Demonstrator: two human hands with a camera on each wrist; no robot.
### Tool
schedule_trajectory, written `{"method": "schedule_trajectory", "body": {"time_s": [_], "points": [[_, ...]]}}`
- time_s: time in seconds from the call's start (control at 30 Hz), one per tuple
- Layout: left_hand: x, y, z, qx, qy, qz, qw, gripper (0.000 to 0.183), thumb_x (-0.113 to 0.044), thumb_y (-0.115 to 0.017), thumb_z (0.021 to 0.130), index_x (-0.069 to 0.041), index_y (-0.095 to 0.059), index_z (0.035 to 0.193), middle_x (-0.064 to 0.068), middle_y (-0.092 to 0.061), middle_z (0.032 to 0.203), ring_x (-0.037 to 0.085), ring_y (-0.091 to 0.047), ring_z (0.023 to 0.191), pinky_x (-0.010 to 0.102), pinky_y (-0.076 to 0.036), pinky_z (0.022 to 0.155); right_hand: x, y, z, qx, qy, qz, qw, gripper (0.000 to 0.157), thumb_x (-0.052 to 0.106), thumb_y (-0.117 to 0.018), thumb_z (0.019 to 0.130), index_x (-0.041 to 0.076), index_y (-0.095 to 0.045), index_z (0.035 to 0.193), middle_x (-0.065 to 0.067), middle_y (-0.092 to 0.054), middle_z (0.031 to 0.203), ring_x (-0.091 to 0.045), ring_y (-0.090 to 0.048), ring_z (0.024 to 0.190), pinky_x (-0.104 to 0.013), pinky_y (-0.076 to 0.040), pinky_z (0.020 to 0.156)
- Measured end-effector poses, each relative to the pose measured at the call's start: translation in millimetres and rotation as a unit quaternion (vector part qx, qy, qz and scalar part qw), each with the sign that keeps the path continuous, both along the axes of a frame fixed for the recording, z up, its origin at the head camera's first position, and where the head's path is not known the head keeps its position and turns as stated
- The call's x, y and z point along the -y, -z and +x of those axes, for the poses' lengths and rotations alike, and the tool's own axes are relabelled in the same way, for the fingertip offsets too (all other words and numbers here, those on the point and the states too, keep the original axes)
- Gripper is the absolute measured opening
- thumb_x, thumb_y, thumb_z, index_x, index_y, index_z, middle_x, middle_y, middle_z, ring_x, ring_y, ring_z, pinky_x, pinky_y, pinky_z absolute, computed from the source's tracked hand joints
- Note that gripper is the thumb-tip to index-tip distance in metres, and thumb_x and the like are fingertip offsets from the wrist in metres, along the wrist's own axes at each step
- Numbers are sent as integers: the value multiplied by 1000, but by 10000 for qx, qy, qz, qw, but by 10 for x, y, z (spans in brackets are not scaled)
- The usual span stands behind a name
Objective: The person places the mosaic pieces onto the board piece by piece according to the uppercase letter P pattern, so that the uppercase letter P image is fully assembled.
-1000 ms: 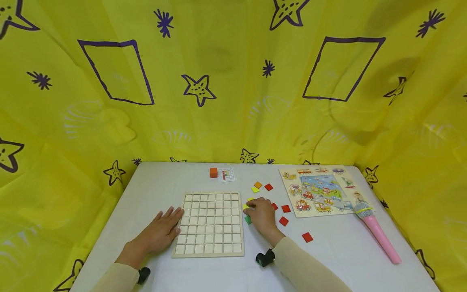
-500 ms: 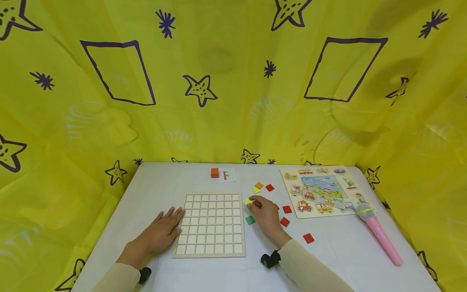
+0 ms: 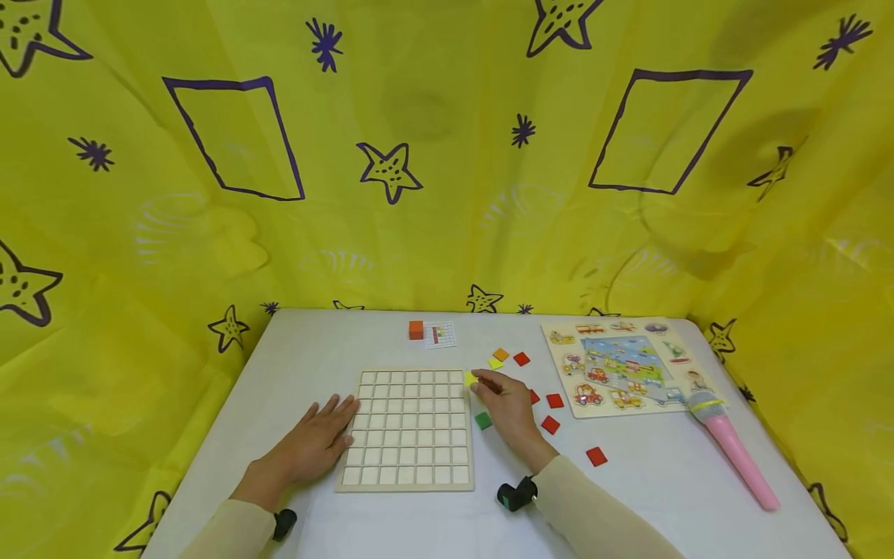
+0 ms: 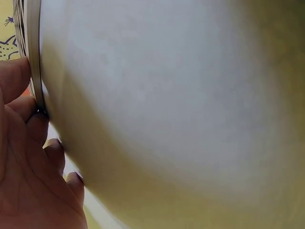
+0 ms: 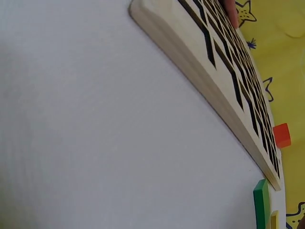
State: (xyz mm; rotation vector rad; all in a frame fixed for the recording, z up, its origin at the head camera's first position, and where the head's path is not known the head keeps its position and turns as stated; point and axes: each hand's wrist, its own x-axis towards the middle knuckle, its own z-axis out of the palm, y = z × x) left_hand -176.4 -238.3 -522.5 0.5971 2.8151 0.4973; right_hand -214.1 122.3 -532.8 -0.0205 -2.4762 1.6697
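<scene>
A pale wooden grid board (image 3: pixel 412 487) lies on the white table. My left hand (image 3: pixel 310 442) rests flat at its left edge, fingers stretched out; in the left wrist view the fingertips (image 4: pixel 55 155) touch the board's side (image 4: pixel 34 47). At the board's upper right corner, my right hand (image 3: pixel 510 407) pinches a yellow tile (image 3: pixel 471 378) between thumb and forefinger. A green tile (image 3: pixel 483 420) lies just below that hand, also visible in the right wrist view. Past the hand sit a second yellow tile (image 3: pixel 495 363) and an orange tile (image 3: pixel 500 354).
Several red tiles, one nearest the front (image 3: pixel 597 456), are scattered right of my right hand. Behind the board stand an orange cube (image 3: pixel 416 330) and a small pattern card (image 3: pixel 440 335). A picture puzzle board (image 3: pixel 590 407) and a pink toy microphone (image 3: pixel 740 458) lie at the right.
My right hand has drawn the yellow tile leftward, up to the board's upper right edge. The left hand stays in place against the board. The whole head view has shifted slightly.
</scene>
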Motion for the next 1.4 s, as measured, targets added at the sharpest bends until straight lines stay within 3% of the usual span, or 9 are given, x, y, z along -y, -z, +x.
{"method": "schedule_trajectory", "body": {"time_s": [0.33, 0.87, 1.1, 1.4], "points": [[-16, 8, -15, 201, -64, 197, 9996, 65, -28, -56, 110, -5, -32, 166, 14, -30, 173, 43, -18, 162, 68, -10, 129, 162, -54, -96, -43, -174, -125, 9998, 26, 12, -77, 97, 11, -80, 123, -4, -79, 109, -16, -66, 94, -18, -56, 74], [-43, -6, -26, 398, -152, 357, 9985, 71, -35, -62, 107, -8, -33, 166, 11, -30, 173, 41, -14, 163, 68, -5, 130, 546, 45, -202, 102, -518, -383, 9979, 21, 9, -77, 96, 9, -81, 116, -4, -79, 101, -11, -64, 88, -20, -54, 74], [-52, -1, -24, 379, -165, 343, 9986, 70, -34, -62, 107, -8, -34, 165, 11, -30, 173, 41, -14, 163, 67, -5, 130, 619, 78, -206, 119, -417, 80, 9990, 20, 9, -77, 96, 10, -82, 116, -4, -79, 100, -13, -66, 89, -27, -56, 78], [-25, 1, -24, 352, -201, 326, 9986, 71, -35, -63, 106, -8, -34, 165, 11, -31, 173, 41, -15, 163, 67, -5, 130, 671, 121, -211, 39, -656, 782, 9948, 19, 13, -77, 96, 12, -81, 115, -1, -78, 102, -15, -65, 94, -34, -55, 86]]}}
